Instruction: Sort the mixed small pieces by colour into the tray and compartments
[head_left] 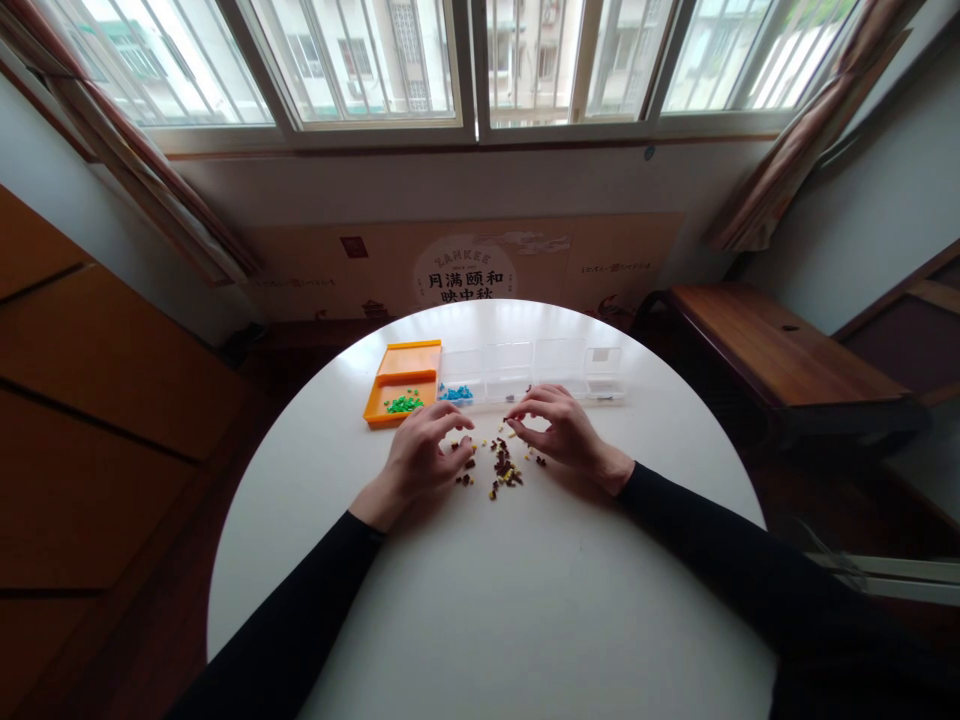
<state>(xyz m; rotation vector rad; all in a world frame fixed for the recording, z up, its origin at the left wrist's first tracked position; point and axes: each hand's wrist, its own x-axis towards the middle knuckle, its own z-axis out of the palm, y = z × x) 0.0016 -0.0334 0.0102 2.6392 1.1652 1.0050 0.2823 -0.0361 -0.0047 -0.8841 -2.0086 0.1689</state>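
Small dark brown and yellow pieces (504, 466) lie loosely scattered on the white table, between my two hands. My left hand (420, 450) rests at the left of them, thumb and fingers curved and apart, nothing visible between them. On the other side, my right hand (561, 428) pinches a tiny dark brown piece (506, 420) between thumb and index finger. Behind my left hand, an orange box (373, 412) with its lid folded back holds green pieces (403, 404). Beside it stands a clear divided case (510, 357), with blue pieces (455, 393) in its left compartment.
The round white table (480, 610) has a curved edge all around. Beyond it a printed cardboard panel (337, 265) leans below the window (375, 60). A brown wooden bench (735, 330) stands at the right, orange-brown cabinets (90, 440) at the left.
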